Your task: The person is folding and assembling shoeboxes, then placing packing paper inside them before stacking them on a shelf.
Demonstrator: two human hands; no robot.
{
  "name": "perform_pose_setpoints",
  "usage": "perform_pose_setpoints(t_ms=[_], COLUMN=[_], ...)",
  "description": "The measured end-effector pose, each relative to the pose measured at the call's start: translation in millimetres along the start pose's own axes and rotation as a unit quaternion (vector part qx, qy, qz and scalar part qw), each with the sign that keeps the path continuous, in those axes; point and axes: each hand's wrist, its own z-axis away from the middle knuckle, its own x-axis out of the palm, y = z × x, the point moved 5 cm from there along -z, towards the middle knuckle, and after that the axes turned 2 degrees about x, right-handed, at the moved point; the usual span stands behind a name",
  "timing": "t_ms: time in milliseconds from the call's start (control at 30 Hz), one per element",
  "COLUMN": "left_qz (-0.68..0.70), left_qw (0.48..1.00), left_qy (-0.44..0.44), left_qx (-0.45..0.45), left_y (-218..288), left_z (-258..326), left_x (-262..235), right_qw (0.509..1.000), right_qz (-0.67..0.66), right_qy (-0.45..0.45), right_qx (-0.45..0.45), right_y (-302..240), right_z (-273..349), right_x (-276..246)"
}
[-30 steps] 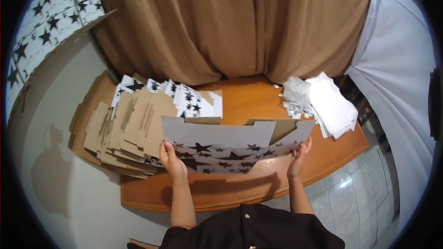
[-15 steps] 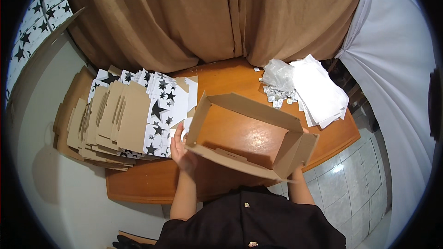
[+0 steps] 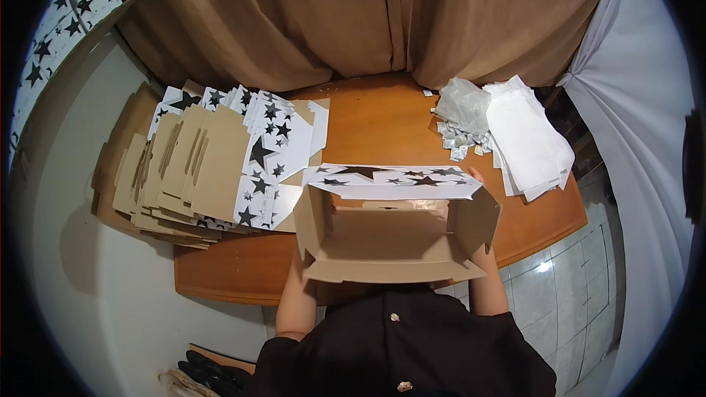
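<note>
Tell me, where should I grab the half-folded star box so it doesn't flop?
Probably by the two short end walls of the half-folded box, one hand from each side. Those brown walls stand upright while the starred flap on the far side and the near flap hang loose. The person's arms come up beside those ends; the hands themselves are mostly hidden behind the cardboard.
</note>
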Motion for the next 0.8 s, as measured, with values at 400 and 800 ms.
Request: perform_pose_setpoints(t_ms=[400, 800], left_qz=[-0.044, -0.541], left_qw=[0.998, 0.811], left_qy=[-0.031, 0.154], left_qx=[-0.032, 0.162], left_y=[-123, 17], left_z=[-149, -75], left_x=[-24, 60], right_qw=[0.980, 0.804], right_qz=[0.157, 0.578], right_qy=[-0.011, 0.139], right_qx=[-0.118, 0.024], right_y=[159, 125], right_z=[-57, -28], right_x=[-108, -68])
